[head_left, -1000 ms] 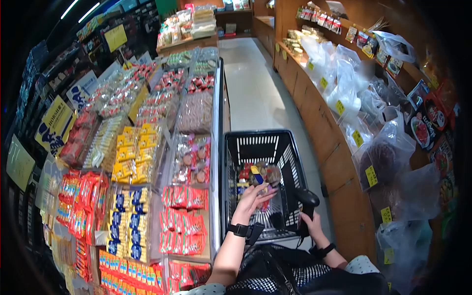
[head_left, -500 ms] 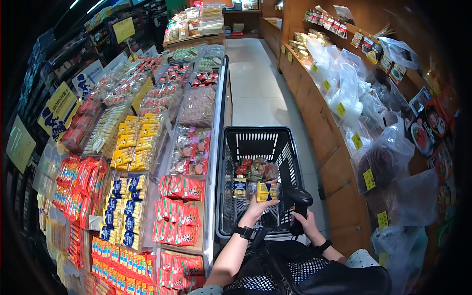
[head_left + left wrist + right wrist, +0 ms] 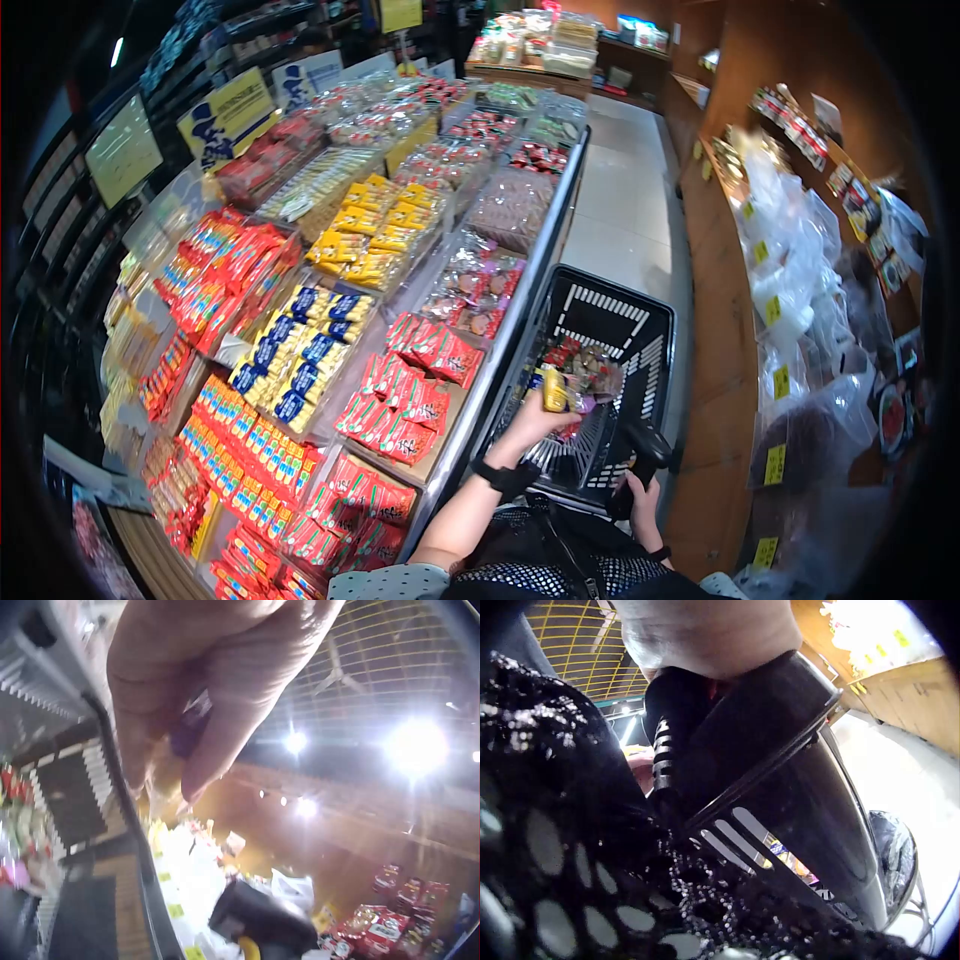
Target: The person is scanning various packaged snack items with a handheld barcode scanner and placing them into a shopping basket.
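Over the near left part of the black shopping basket, my left hand grips a small yellow-and-blue packet. In the left wrist view the thumb and fingers come down around this packet, hiding much of it. Below it in the basket lie several clear and red snack packets. My right hand holds the basket's thick black handle at the near right corner. The right wrist view shows that hand against the black handle from close up.
To the left runs a slanted display of snack bins, with blue-and-cream packets and red packets nearest. A wooden shelf with plastic-bagged goods lines the right. Between them the tiled aisle leads forward. A black mesh bag hangs at my front.
The head view has turned left, shifting everything rightward. A second ago my left fingers were spread beside the yellow-and-blue packet in the basket; now they grip it. My right hand stays on the handle.
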Demonstrator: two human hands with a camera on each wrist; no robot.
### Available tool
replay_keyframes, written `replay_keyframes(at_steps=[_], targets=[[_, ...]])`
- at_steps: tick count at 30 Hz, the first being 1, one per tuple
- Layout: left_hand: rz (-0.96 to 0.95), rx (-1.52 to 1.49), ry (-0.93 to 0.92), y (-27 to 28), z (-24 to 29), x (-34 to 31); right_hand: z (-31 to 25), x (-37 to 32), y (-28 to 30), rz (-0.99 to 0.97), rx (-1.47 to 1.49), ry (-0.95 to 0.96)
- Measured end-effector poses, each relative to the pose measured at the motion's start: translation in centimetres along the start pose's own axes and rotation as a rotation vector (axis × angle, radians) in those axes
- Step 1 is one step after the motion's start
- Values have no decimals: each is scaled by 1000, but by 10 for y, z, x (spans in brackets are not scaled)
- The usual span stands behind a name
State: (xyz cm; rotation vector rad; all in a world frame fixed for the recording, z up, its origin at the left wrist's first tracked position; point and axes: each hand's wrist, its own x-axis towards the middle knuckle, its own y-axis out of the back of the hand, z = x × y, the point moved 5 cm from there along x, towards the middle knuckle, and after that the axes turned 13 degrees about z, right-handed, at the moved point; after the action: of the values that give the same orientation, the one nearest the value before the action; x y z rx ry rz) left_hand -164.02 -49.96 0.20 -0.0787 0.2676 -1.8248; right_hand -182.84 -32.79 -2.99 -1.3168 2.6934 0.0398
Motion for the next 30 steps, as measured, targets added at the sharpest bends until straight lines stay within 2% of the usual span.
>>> replay_keyframes(at_steps=[1, 2, 3, 4, 5, 6, 7, 8, 9, 10, 13, 14, 15, 17, 18, 21, 22, 25, 27, 29, 30], targets=[[30, -142, -2, 16, 34, -10, 0, -2, 0, -21, -2, 1], [153, 48, -165, 47, 43, -8, 1, -2, 2, -16, 2, -17], [230, 116, -186, 72, 76, -19, 4, -1, 4, -11, 6, -35], [350, 365, -143, 105, 106, -35, 7, -1, 5, 1, -16, -29], [508, 451, -87, 140, 121, -51, 7, -1, 4, -13, -17, -30], [683, 364, -220, 182, 123, -65, 4, -2, 3, -6, -2, -38], [878, 331, -145, 215, 135, -91, 2, -5, 2, 9, 17, -48], [1056, 358, -213, 232, 156, -113, -3, -7, -1, 16, 28, -45], [1261, 439, -135, 250, 167, -135, -5, -6, -2, 10, 32, -48], [1470, 556, -154, 259, 172, -156, -6, -6, -1, 23, 16, -28], [1745, 1123, 35, 277, 164, -186, -4, -5, -2, 17, 5, -24], [1698, 1052, 81, 277, 155, -186, -7, -7, 1, 25, 5, -21], [1646, 1039, 212, 274, 152, -182, -9, -9, 3, 33, 6, -18], [1681, 1134, 213, 284, 137, -172, -6, -10, 6, 32, 15, -29], [1727, 1220, 130, 296, 125, -169, -8, -12, 5, 49, 18, -34], [1827, 1352, 124, 295, 126, -164, -4, -11, 5, 65, 20, -28], [1825, 1360, 242, 295, 126, -164, 0, -7, 6, 62, 20, -17], [1884, 1434, 356, 301, 119, -160, 11, 1, 11, 61, 23, -31], [1948, 1420, 298, 281, 132, -151, 7, 6, 6, 21, 32, -9], [1969, 1624, 70, 254, 147, -141, 4, 7, 9, 17, -16, -9], [1933, 1564, -105, 241, 150, -131, 5, 11, 9, 5, -17, -9]])
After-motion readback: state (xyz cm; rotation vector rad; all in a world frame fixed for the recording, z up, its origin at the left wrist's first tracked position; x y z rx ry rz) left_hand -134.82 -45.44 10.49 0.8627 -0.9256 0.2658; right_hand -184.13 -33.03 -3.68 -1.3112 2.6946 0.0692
